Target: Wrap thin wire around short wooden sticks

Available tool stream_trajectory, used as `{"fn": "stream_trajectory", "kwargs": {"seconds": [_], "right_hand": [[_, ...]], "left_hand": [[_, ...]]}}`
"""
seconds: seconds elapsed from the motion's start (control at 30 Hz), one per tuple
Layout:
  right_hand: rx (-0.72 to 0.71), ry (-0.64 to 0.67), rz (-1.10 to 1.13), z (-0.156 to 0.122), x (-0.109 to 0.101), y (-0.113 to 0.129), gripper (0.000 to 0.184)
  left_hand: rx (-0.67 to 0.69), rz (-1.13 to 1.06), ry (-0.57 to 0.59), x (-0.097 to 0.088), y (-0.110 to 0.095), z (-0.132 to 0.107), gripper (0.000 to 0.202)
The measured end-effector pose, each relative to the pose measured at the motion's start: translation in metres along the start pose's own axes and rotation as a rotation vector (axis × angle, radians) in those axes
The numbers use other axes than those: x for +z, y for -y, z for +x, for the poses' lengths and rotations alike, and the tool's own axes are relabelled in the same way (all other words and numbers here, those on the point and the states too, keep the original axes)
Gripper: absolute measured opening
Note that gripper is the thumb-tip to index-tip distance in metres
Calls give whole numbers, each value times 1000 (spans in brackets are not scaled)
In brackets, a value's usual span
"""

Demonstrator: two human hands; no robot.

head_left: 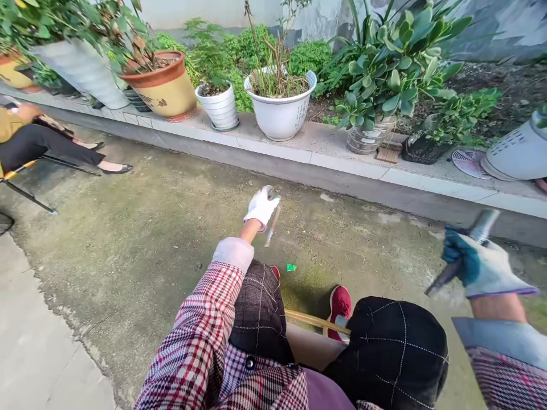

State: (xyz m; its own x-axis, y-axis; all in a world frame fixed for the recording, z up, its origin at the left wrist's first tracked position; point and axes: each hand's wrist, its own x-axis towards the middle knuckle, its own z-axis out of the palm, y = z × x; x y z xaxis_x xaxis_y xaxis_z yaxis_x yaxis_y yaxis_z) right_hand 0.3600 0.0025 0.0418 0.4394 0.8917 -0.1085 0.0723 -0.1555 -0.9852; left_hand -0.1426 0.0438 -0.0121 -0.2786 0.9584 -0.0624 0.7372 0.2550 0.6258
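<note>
My left hand [261,206], in a white work glove, is stretched forward low over the ground. Its fingers curl around the upper end of a thin pale rod [273,226], which hangs tilted; the grip itself is partly hidden. Out at the right, my right hand [487,265] wears a white glove with a teal palm. It is closed on a thick metal bar [485,225], with a silvery cylindrical end above the fist and a dark, narrower end below. Motion blurs the bar, so its exact kind cannot be told.
A small green wrapper [291,267] lies on the mossy concrete [171,228] by my red shoe [340,307]. Ahead runs a low tiled ledge [265,147] bearing several potted plants, including a white pot [280,114]. Another person [43,142] sits at the left.
</note>
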Motion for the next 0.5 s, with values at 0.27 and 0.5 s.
{"fn": "stream_trajectory", "kwargs": {"seconds": [0.27, 0.5], "right_hand": [[78, 507, 56, -64, 172, 21, 44], [-171, 553, -389, -86, 235, -38, 57]], "left_hand": [[21, -968, 432, 56, -86, -73, 27], [-173, -1076, 395, 100, -84, -74, 33]]}}
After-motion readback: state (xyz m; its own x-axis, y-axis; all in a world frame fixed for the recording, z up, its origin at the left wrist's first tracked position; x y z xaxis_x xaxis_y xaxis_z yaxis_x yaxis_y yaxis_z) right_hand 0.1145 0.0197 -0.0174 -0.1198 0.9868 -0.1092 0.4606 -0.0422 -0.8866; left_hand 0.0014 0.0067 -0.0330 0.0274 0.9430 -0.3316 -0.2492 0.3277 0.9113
